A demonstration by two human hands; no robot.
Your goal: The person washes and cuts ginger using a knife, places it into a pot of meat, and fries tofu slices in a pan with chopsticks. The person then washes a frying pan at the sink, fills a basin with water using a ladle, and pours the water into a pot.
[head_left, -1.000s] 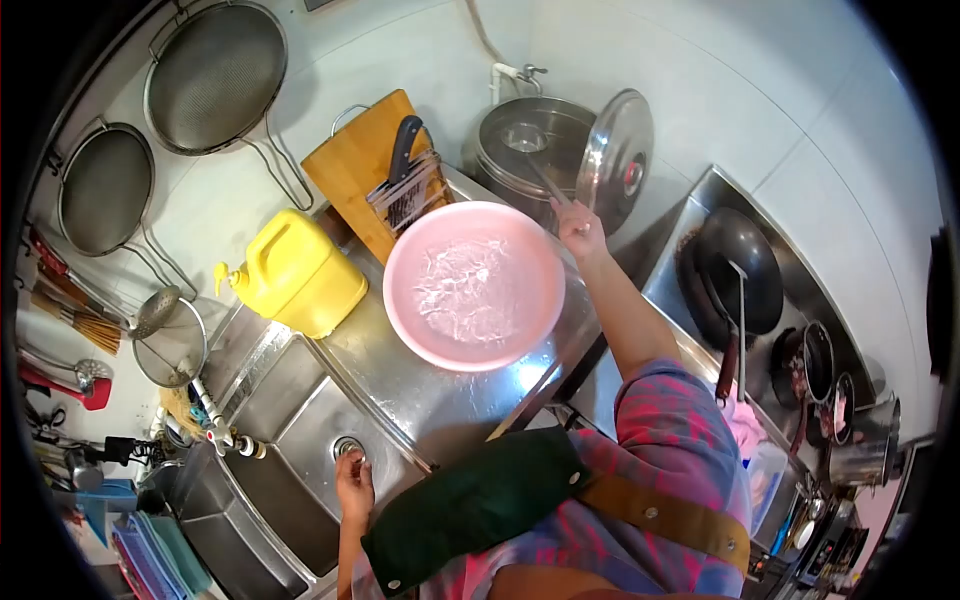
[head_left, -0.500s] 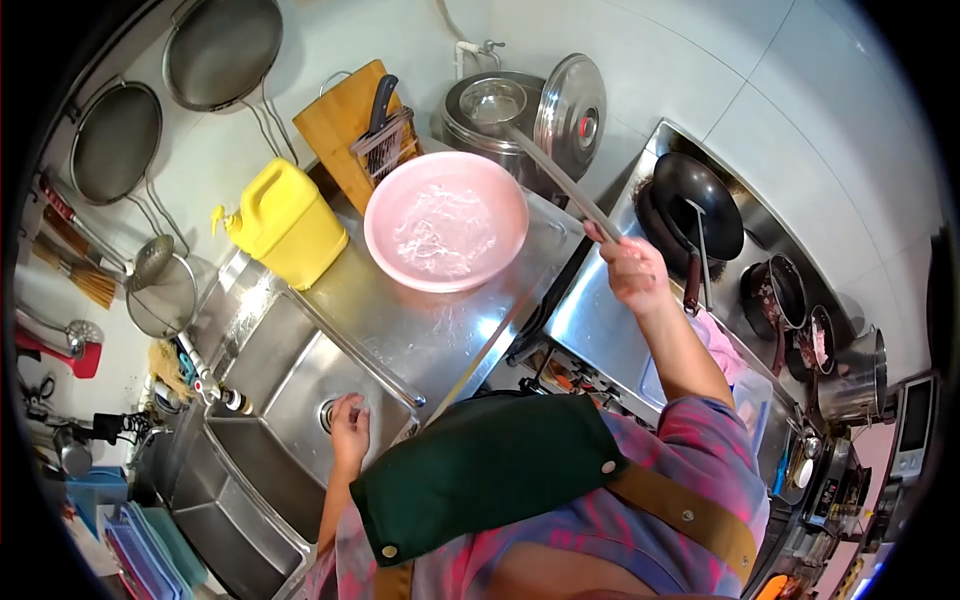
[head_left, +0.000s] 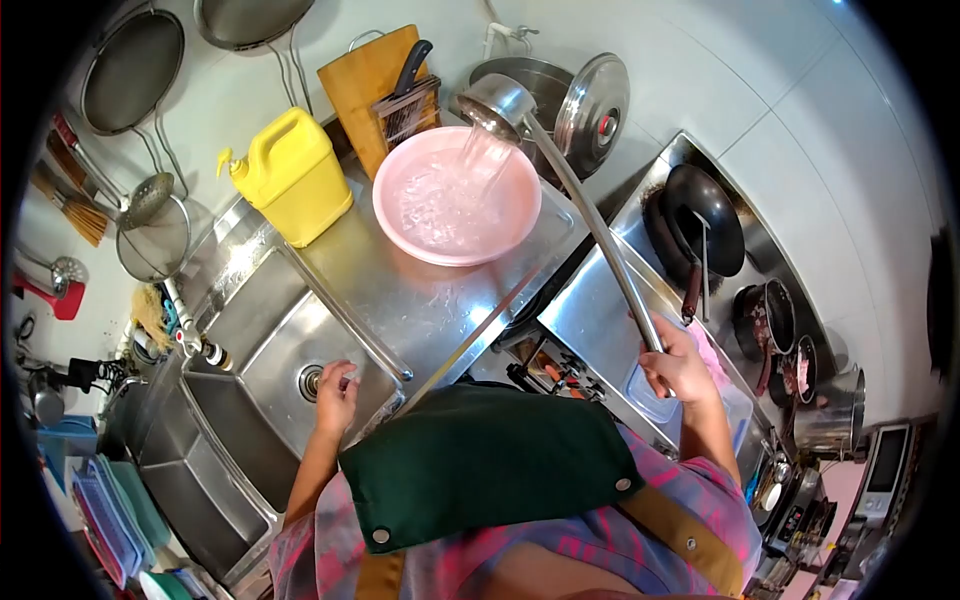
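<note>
My right hand is closed round the long metal handle of a ladle. The ladle's cup is tipped over the pink basin, and water streams from it into the water there. Behind the cup stands a tall steel pot, its round lid leaning at its right side. My left hand hangs above the sink near the drain, fingers loosely bent and apart, with nothing visible in it.
Left of the basin are a yellow jug, a wooden cutting board and a knife in a rack. Strainers hang on the wall. A black wok and small pans stand at the right.
My right hand has drawn back towards me. The ladle has moved from the pot to above the basin and tipped, with water pouring out. My left hand stays over the sink.
</note>
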